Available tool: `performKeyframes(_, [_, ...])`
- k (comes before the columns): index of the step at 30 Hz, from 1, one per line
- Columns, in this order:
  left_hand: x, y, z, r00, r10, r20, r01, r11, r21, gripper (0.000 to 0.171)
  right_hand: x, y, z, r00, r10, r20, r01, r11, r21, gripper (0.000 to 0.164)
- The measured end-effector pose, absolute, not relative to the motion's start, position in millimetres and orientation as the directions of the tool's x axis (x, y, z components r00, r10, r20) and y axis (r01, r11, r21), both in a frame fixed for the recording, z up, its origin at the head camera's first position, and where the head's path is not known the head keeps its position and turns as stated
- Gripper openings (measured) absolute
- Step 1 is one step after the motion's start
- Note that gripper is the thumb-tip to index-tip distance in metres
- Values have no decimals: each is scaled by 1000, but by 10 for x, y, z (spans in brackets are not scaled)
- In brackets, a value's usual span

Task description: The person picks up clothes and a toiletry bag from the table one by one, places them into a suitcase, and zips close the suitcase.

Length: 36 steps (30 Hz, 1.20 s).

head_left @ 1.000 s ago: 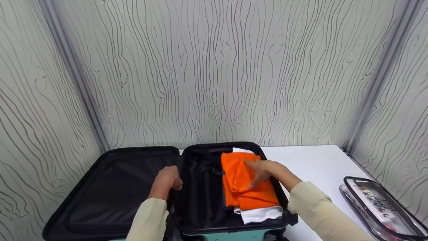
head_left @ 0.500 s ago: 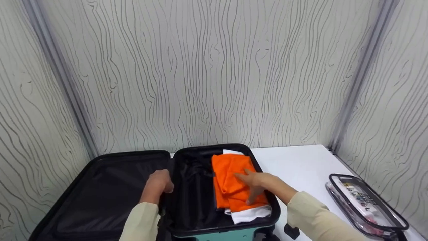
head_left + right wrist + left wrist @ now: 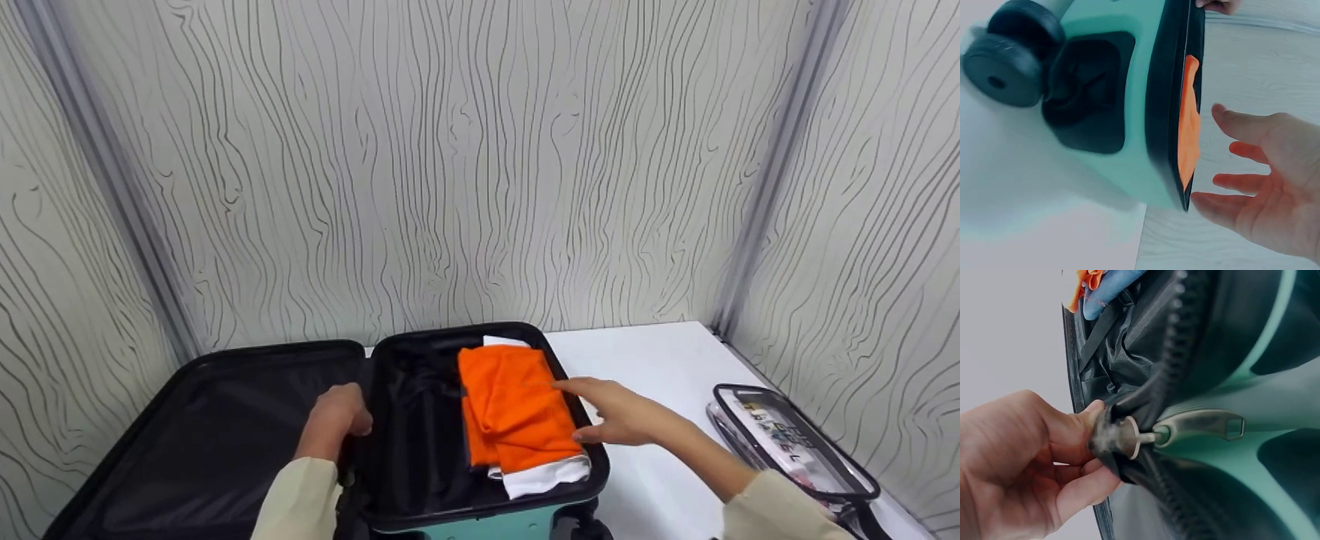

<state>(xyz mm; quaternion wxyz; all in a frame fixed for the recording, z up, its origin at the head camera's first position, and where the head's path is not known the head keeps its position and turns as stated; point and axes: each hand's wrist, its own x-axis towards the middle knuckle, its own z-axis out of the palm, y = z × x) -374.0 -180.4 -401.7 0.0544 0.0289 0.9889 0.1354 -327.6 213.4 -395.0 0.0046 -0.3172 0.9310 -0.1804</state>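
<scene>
A teal suitcase [image 3: 480,525] with black lining lies spread open on the white table. Folded orange clothing [image 3: 517,405] rests along the right side of its right half, over white cloth [image 3: 547,476]. At the fold between the halves, my left hand [image 3: 335,420] pinches the black fabric edge beside a metal zipper pull [image 3: 1202,423], as the left wrist view shows. My right hand [image 3: 622,412] hovers at the suitcase's right rim with fingers spread and nothing in them. Fingertips point toward the orange clothing in the head view.
On the right of the table lies a clear pouch [image 3: 787,442] with black trim and printed letters. The suitcase's left half [image 3: 225,442] lies flat at left. Patterned wall panels [image 3: 450,165] enclose the back and sides. A suitcase wheel [image 3: 1002,70] sticks out below.
My right hand has drawn back rightward from over the orange clothing to the suitcase's rim. My left hand stays at the fold. The head view has shifted to the right.
</scene>
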Motion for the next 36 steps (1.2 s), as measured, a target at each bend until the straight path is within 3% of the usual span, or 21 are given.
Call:
performKeyframes(15, [-3719, -1830, -4028, -993, 56, -100, 26, 959, 281, 14, -3015, 3122, -4072, -846, -469, 254, -533, 735, -419, 54])
performKeyframes(22, [-3721, -1837, -4046, -994, 71, -81, 47, 961, 271, 12, -2975, 3667, -4293, -905, -331, 268, -409, 851, -330, 52])
performKeyframes(31, [-3709, -1858, -4085, -994, 73, -80, 48, 957, 285, 13, -2995, 4241, -4573, -967, -147, 210, -215, 913, -347, 55])
performKeyframes(36, [-3699, -1861, -4081, -994, 63, -94, 34, 957, 290, 11, -3023, 4521, -4653, -986, -14, 166, -63, 954, -293, 59])
